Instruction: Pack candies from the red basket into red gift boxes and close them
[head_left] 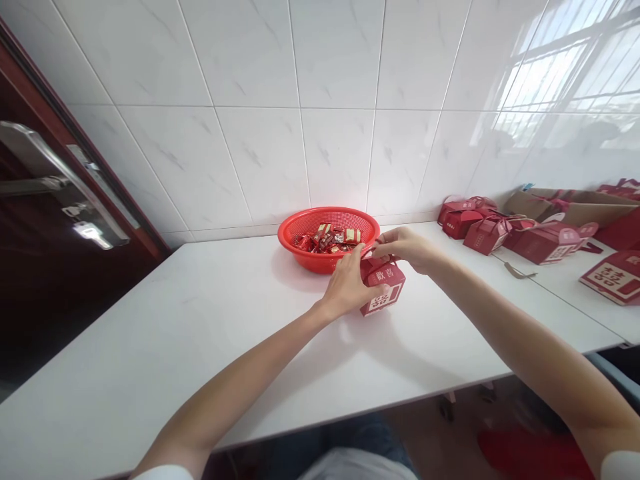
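Observation:
A small red gift box (384,293) with white characters on it stands on the white table (210,320), just in front of the red plastic basket (313,263). My left hand (347,280) is closed around the box's left side, its thumb across the face toward me. At the top of the box, my right hand (406,248) pinches the red flap or handle; the fingers partly hide exactly what they grip. Several wrapped sweets (333,239) in red and gold lie inside the basket.
Several red gift boxes (487,233) stand along the right, near an open cardboard box (590,203). Another box (615,277) lies closer on the right-hand table. A white tiled wall (260,147) backs the table; a dark door (30,280) is at the left.

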`<action>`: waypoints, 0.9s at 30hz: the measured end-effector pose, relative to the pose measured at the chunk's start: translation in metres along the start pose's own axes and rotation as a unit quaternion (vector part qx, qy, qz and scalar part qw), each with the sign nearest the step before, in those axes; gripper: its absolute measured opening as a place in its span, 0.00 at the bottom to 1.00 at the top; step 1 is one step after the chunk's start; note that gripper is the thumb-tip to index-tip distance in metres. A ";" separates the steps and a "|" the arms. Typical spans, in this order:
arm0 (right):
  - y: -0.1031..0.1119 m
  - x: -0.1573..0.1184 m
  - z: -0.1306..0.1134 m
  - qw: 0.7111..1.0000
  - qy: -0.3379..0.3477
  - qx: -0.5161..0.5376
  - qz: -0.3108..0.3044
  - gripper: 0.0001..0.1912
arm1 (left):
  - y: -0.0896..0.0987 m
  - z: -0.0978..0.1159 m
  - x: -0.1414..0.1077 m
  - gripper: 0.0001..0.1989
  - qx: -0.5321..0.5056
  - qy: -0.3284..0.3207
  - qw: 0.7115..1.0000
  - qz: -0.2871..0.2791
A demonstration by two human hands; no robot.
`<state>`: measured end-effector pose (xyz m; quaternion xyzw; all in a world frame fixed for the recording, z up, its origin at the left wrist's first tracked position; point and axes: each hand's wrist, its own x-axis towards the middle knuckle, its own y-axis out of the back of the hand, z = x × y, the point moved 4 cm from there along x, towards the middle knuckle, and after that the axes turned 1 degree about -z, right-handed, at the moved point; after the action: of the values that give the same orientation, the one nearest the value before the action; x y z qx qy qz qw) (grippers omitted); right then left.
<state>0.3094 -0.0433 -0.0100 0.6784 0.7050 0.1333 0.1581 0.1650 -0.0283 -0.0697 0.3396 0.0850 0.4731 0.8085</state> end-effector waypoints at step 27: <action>-0.002 0.025 -0.018 0.873 -0.028 -0.484 0.056 0.10 | -0.018 -0.018 0.021 0.39 0.123 0.031 0.990 -0.065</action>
<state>0.2996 -0.0180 0.0042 0.5587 0.5085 0.4475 0.4786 0.1806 -0.0085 -0.0914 0.4158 0.1895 0.4156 0.7865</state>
